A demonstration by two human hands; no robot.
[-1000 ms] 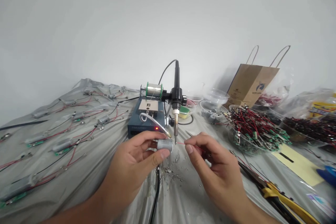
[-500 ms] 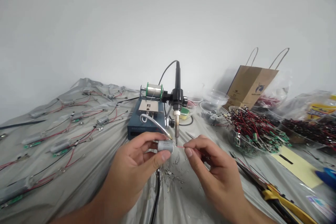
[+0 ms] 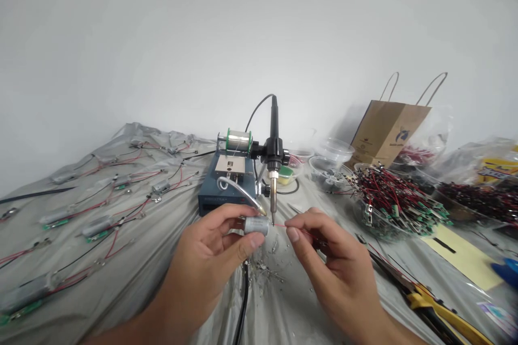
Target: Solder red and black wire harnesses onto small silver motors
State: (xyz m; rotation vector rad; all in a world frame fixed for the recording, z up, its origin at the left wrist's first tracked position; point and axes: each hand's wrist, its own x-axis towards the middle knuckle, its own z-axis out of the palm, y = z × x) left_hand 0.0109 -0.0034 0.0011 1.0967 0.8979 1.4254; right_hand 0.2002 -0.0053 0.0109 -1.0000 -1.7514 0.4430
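Between the thumb and fingers of my left hand [image 3: 218, 250] lies a small grey cylindrical motor [image 3: 256, 225], held sideways with one end facing right. My right hand [image 3: 329, 253] pinches a thin red wire [image 3: 279, 225] whose end reaches the motor's right end. Pointing straight down, the tip of the clamped soldering iron [image 3: 274, 172] meets that spot; whether wire and terminal are joined cannot be made out. A metal feed tube [image 3: 243, 192] from the blue soldering station [image 3: 210, 194] ends just above the motor. A solder spool [image 3: 238, 140] sits on the station.
Several motors with wires [image 3: 97, 223] lie on the left of the grey sheet. At right are a tub of red and black wires [image 3: 399, 199], yellow-handled pliers [image 3: 429, 302], a paper bag [image 3: 388, 132] and a yellow card [image 3: 463, 256]. Solder scraps [image 3: 267, 272] lie below my hands.
The view has shifted very slightly. Both hands keep the motor and red wire at the iron's tip, with no clear movement between them.
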